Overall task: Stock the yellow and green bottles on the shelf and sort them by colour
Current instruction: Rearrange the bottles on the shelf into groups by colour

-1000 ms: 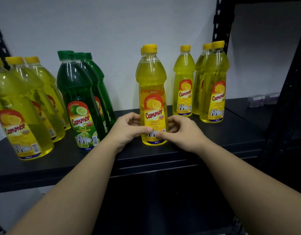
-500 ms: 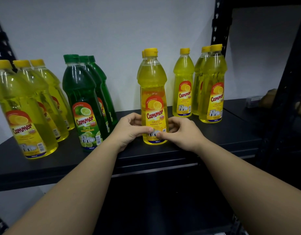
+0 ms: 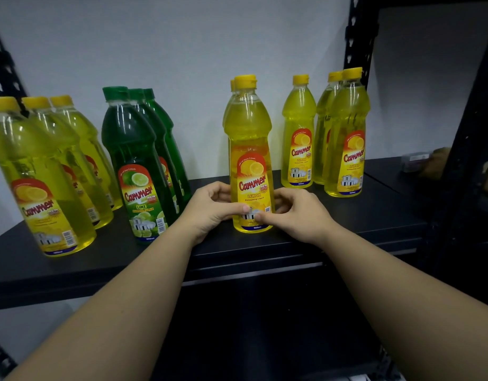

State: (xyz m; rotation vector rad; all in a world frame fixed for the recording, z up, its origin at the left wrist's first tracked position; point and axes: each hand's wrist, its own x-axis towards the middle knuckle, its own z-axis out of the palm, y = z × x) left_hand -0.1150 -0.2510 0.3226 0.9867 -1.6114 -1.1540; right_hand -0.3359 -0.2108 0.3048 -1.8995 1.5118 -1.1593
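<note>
I see the lemon dishwashing liquid bottle standing upright near the black shelf's front edge, between both hands. My left hand and right hand clasp its base, thumbs on the label; another yellow bottle seems to stand directly behind.

Just one view here, taken from a head-worn camera, so nothing is shared with a second angle. The black shelf is faced straight on and slightly from above, at arm's reach, with both forearms seen stretching in from the bottom corners. A wide-angle lens is used: the bottles at the left edge are bent outward, and the rack upright is leaned. The white wall behind is taken in too.
</note>
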